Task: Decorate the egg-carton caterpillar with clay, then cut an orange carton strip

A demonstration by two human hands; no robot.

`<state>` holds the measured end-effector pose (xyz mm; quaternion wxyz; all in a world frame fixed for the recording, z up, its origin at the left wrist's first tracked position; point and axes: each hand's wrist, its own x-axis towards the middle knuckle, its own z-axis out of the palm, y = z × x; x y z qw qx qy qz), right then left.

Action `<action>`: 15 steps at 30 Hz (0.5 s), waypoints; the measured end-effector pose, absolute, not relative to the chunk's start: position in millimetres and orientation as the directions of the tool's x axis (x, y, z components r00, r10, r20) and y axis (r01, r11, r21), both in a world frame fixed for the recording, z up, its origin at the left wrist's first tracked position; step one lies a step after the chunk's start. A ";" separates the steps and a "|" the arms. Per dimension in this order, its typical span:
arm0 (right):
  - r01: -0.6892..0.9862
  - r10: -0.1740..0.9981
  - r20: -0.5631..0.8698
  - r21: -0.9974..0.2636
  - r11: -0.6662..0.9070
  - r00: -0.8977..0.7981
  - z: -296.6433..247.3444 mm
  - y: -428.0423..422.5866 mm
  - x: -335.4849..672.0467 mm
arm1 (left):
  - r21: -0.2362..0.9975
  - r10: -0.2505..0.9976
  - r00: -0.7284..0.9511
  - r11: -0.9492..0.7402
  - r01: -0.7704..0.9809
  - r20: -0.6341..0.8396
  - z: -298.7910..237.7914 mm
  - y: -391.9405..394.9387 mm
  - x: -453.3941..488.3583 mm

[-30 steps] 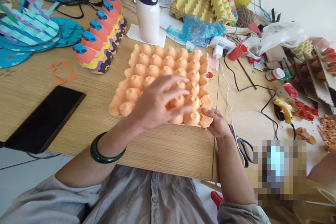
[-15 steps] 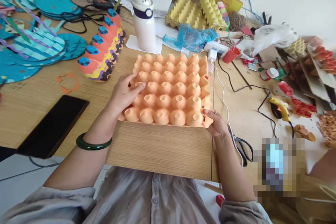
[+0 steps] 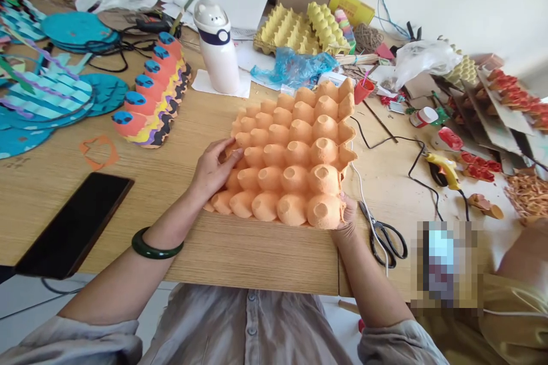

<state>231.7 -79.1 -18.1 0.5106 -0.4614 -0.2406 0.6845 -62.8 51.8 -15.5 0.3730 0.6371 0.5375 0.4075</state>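
Over the cluttered table [image 3: 265, 251], left hand [image 3: 214, 170] clutched the tray [image 3: 295, 148] at its left edge, right hand [image 3: 347, 222] its near corner; orange, bumps up (right side raised).

The egg tray [image 3: 286, 148] is orange moulded pulp, turned upside down so its rounded cones point up in rows. Several cones in the nearer rows have a small hole at the tip. It sits near the front edge of the bench [image 3: 257, 251], tilted. Its left edge is down on the bench under the left hand [image 3: 214, 168], and its right side is raised, held at the near right corner by the right hand [image 3: 347, 221].
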 end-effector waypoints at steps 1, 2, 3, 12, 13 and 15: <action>-0.497 0.927 -0.374 -0.799 -0.339 -0.031 -16.0 -78.6 231.3 | 0.884 0.982 0.100 -0.189 0.429 0.161 -15.4 54.3 -63.2; -0.517 0.933 -0.359 -0.797 -0.312 -0.008 -13.7 -77.4 230.6 | 0.853 0.974 0.108 -0.227 0.470 0.199 -13.4 56.5 -63.4; -0.536 0.939 -0.343 -0.794 -0.285 0.009 -11.5 -75.8 229.6 | 0.826 0.965 0.115 -0.260 0.501 0.234 -9.4 57.9 -63.0; -0.668 0.934 -0.345 -0.716 -0.201 0.089 -2.2 -59.1 215.5 | 0.527 0.622 0.585 -0.773 0.352 0.521 69.2 9.3 -8.0; -0.670 0.934 -0.344 -0.716 -0.197 0.094 -0.8 -58.7 213.4 | 0.472 0.570 0.640 -0.812 0.344 0.514 71.0 3.2 -0.1; -0.664 0.937 -0.342 -0.719 -0.207 0.078 1.9 -58.3 209.4 | 0.385 0.513 0.719 -0.851 0.357 0.469 68.8 -5.4 13.0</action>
